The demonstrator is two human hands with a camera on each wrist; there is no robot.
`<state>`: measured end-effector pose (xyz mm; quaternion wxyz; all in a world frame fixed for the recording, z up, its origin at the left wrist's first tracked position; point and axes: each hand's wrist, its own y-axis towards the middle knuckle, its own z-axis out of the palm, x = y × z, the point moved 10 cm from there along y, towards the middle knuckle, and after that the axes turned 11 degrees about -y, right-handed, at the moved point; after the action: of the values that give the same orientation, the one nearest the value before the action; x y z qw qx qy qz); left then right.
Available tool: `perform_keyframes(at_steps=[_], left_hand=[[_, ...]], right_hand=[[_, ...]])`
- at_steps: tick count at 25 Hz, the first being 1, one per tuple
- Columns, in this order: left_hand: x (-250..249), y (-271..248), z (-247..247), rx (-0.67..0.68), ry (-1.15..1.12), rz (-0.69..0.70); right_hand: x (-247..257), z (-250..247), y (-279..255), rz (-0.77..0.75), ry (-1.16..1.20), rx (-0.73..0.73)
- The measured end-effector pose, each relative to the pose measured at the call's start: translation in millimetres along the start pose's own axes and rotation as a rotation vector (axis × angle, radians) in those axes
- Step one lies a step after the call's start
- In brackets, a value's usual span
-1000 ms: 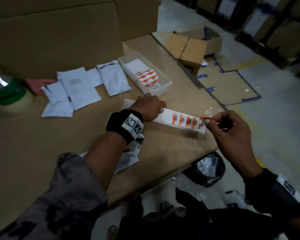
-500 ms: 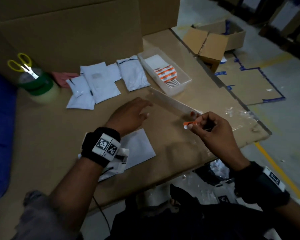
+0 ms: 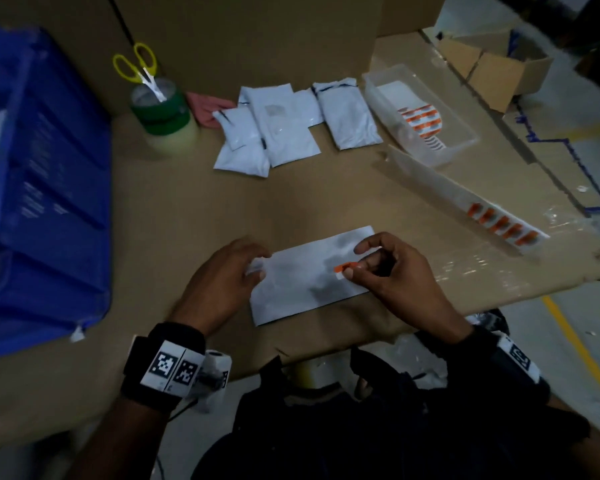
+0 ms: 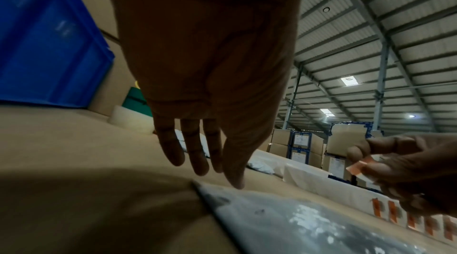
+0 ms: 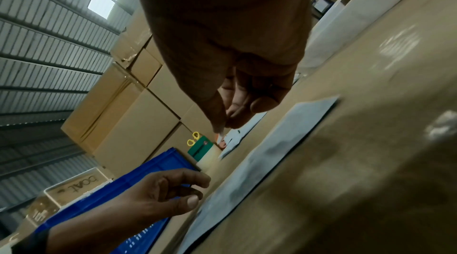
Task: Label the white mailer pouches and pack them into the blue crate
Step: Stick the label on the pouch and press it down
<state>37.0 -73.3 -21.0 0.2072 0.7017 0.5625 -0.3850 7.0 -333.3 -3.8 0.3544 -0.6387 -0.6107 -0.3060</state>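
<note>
A flat white mailer pouch [image 3: 302, 285] lies near the table's front edge. My right hand [image 3: 357, 261] pinches a small orange and white label [image 3: 343, 269] between thumb and finger, just above the pouch's right half. My left hand [image 3: 253, 261] hovers at the pouch's left end with relaxed fingers that hold nothing. In the left wrist view its fingertips [image 4: 235, 182] point down beside the pouch's corner [image 4: 296, 225]. The blue crate [image 3: 42, 202] stands at the table's left. The label sheet [image 3: 492, 216] lies to the right with several orange labels on it.
Several more white pouches [image 3: 281, 129] lie piled at the back. A clear tray [image 3: 458, 147] with label sheets sits to their right. Yellow scissors [image 3: 139, 64] stand in stacked tape rolls [image 3: 163, 116]. Cardboard walls [image 3: 243, 36] close the back, and the table edge [image 3: 465, 292] drops off at the right.
My left hand let go of the label sheet, which now lies at the right. Both hands moved to the pouch by the front edge, the right one carrying the peeled label.
</note>
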Motion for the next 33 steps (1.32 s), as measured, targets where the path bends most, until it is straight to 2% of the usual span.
perform_keyframes(at_steps=[4, 6, 8, 11, 15, 19, 22, 28, 33], left_hand=[[26.3, -15.6, -1.8, 0.005, 0.032, -0.052], [35.5, -17.4, 2.4, 0.053, 0.096, -0.075], [37.5, -16.3, 5.6, 0.108, 0.165, -0.069], [38.2, -14.3, 0.9, 0.121, 0.194, -0.049], [37.2, -24.3, 0.5, 0.112, 0.159, -0.043], [41.4, -30.9, -0.3, 0.083, 0.027, -0.061], [46.3, -30.2, -2.9, 0.054, -0.055, -0.05], [46.6, -31.1, -6.7, -0.005, 0.095, -0.036], [46.9, -32.5, -5.8, -0.003, 0.126, -0.035]], right_hand=[[11.6, 34.4, -0.3, 0.003, -0.058, 0.036], [18.1, 43.8, 1.5, -0.008, -0.075, 0.052], [26.6, 51.5, 4.3, -0.037, -0.122, 0.072], [31.7, 62.3, 12.1, -0.036, -0.165, 0.071], [40.5, 82.5, 12.2, -0.067, -0.199, 0.091], [27.8, 96.5, 14.0, 0.039, -0.206, 0.132], [26.5, 108.6, 11.2, 0.057, -0.196, 0.188], [30.7, 115.8, 6.0, 0.045, -0.25, 0.189], [32.9, 120.4, 5.0, 0.021, -0.328, 0.205]])
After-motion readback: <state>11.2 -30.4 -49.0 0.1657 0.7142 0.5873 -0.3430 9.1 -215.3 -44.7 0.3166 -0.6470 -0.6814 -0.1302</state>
